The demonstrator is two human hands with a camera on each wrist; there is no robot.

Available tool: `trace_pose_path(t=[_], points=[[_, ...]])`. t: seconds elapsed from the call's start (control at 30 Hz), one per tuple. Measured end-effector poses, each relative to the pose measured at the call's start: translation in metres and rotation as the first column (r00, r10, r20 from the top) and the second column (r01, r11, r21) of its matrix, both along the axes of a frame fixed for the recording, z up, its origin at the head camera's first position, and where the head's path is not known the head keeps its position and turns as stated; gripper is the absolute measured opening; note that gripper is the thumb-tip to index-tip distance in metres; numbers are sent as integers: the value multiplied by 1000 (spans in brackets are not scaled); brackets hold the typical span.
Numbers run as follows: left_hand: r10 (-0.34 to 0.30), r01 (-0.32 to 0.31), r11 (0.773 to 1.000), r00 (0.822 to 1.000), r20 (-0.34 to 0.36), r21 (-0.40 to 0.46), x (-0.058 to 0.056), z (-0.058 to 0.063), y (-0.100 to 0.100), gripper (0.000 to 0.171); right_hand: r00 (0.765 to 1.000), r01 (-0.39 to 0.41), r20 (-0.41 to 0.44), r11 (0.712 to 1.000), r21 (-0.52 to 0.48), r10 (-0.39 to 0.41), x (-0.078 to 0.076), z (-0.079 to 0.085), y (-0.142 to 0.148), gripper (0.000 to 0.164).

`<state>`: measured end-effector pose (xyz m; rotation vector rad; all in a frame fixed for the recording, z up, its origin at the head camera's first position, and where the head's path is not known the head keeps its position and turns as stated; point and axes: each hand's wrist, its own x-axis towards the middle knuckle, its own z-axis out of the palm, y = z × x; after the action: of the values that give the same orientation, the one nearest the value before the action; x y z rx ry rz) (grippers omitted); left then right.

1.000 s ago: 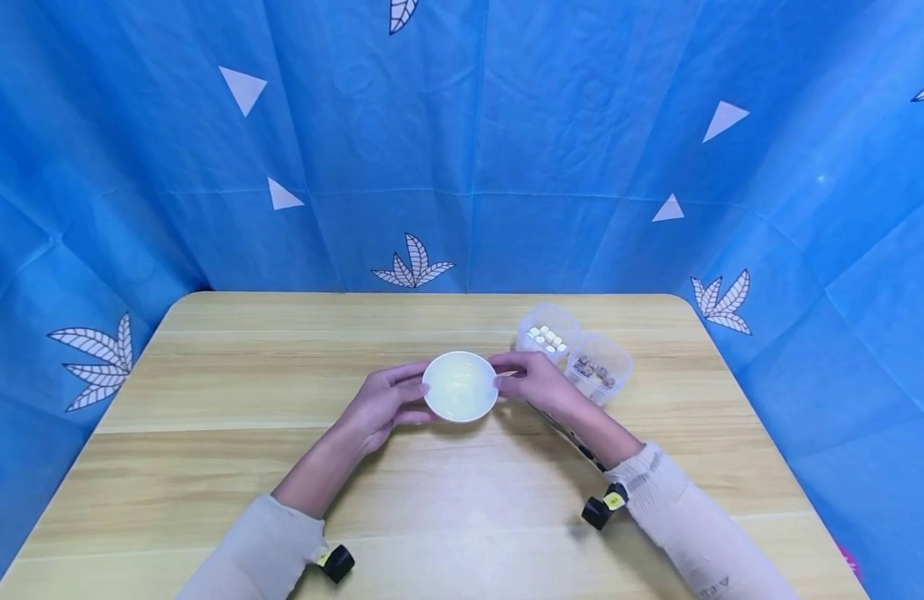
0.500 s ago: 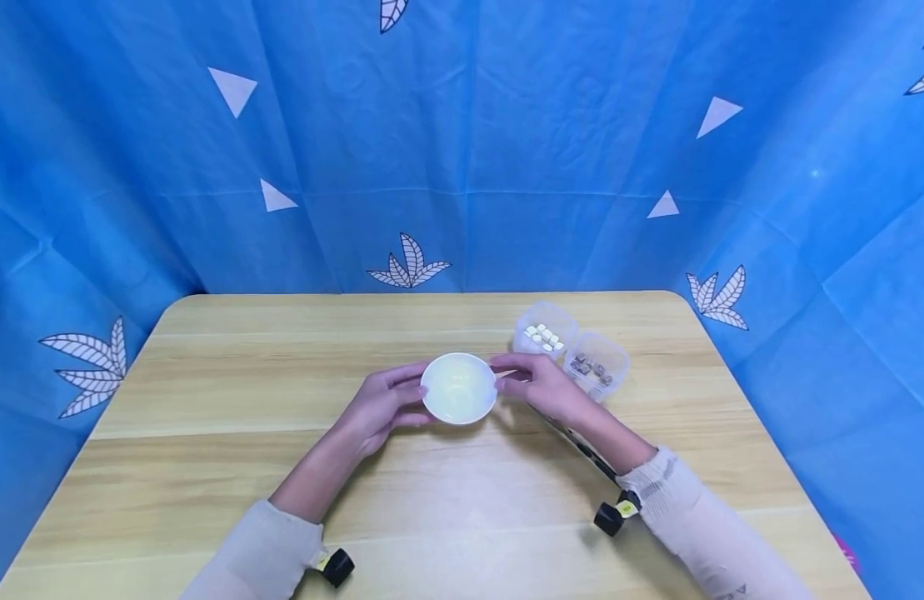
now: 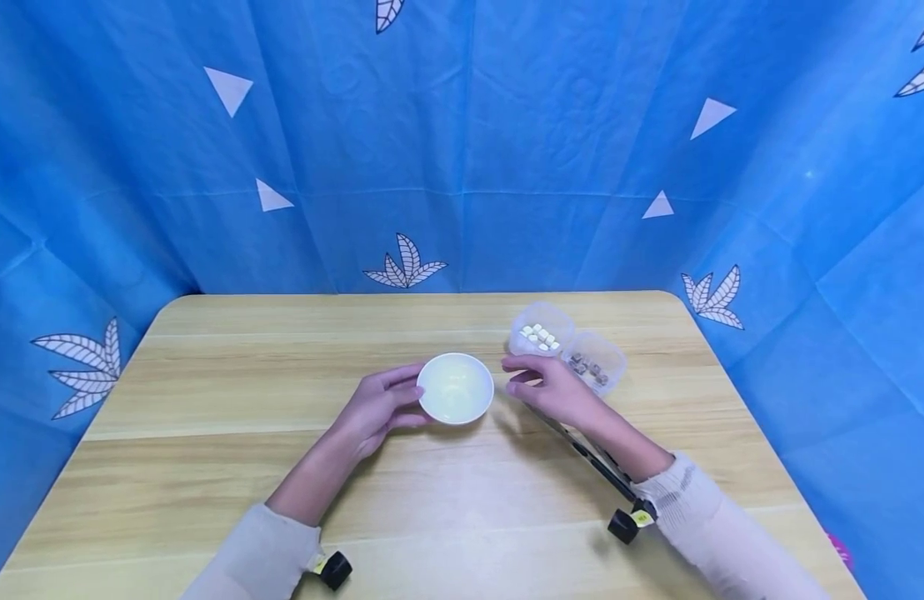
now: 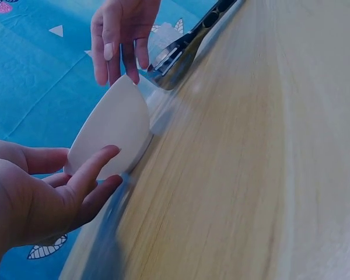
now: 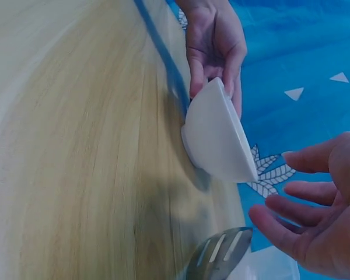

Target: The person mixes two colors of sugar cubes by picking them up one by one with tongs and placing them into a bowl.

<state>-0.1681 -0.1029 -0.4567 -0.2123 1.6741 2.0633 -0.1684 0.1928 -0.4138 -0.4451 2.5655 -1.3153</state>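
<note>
A small white bowl [image 3: 456, 388] is at the middle of the table, its mouth facing up. My left hand [image 3: 382, 408] holds its left side, thumb at the rim and fingers against the outer wall, as the left wrist view shows. Whether the bowl's foot touches the table, I cannot tell. My right hand [image 3: 555, 390] is just right of the bowl, apart from it, with loosely bent fingers [image 5: 303, 198] and nothing in them. Under the right forearm lies a slotted metal utensil [image 5: 220, 255] with a black handle [image 4: 207, 20], partly hidden in the head view.
Behind the right hand stand two clear plastic tubs: one [image 3: 523, 317] contains several white pieces, the other [image 3: 617, 357] several brown ones. The wooden table [image 3: 244, 383] ends at a blue curtain [image 3: 462, 150] at the back.
My right hand has let go of the bowl's right rim and moved slightly right. The left hand still holds the bowl, which stays in about the same place.
</note>
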Motion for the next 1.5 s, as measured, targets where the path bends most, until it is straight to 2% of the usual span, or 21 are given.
trace_pose_path(t=[0.17,0.57,0.73,1.17,1.5], points=[[14,-14,1000,1000,1,11,1,0,-1,56,1000,20,4,1000,12,-20,6,2,6,44],[25,-25,999,1000,2,22,1,-2,-2,55,996,68,-56,996,58,-65,21,3,20,45],[14,-14,1000,1000,-3,24,1,-3,-1,55,994,92,-60,991,94,-87,27,3,27,46],[5,-5,1000,1000,-13,17,3,-4,-2,56,987,67,-150,991,118,-49,38,-3,46,47],[7,-7,1000,1000,-10,7,4,-2,-6,55,985,82,-166,984,157,-55,45,-6,54,48]])
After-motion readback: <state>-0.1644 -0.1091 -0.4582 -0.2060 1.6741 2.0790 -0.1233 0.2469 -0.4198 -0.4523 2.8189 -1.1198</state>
